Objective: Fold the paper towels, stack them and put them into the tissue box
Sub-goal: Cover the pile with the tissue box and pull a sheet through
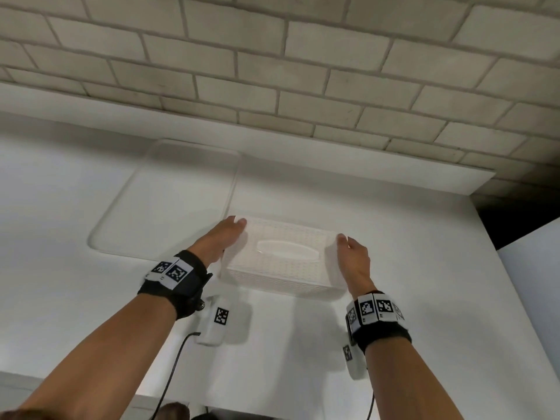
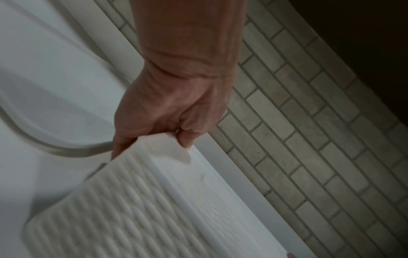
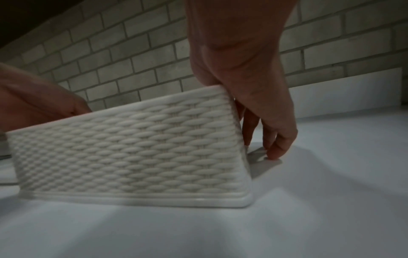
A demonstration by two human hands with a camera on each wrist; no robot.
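A white tissue box (image 1: 281, 259) with a woven pattern and an oval slot in its top stands on the white counter (image 1: 75, 268). My left hand (image 1: 227, 237) grips its left end, thumb on the top edge and fingers down the side; the left wrist view shows the hand (image 2: 165, 113) on the box (image 2: 137, 200). My right hand (image 1: 354, 256) holds the right end. In the right wrist view the right hand (image 3: 253, 104) has its fingers down that end of the box (image 3: 132, 148), tips near the counter. No paper towel is visible.
A shallow translucent tray (image 1: 236, 177) lies on the counter behind and left of the box. A pale brick wall (image 1: 272, 71) rises behind a low white ledge. The counter ends at the right (image 1: 497, 247), with dark space beyond.
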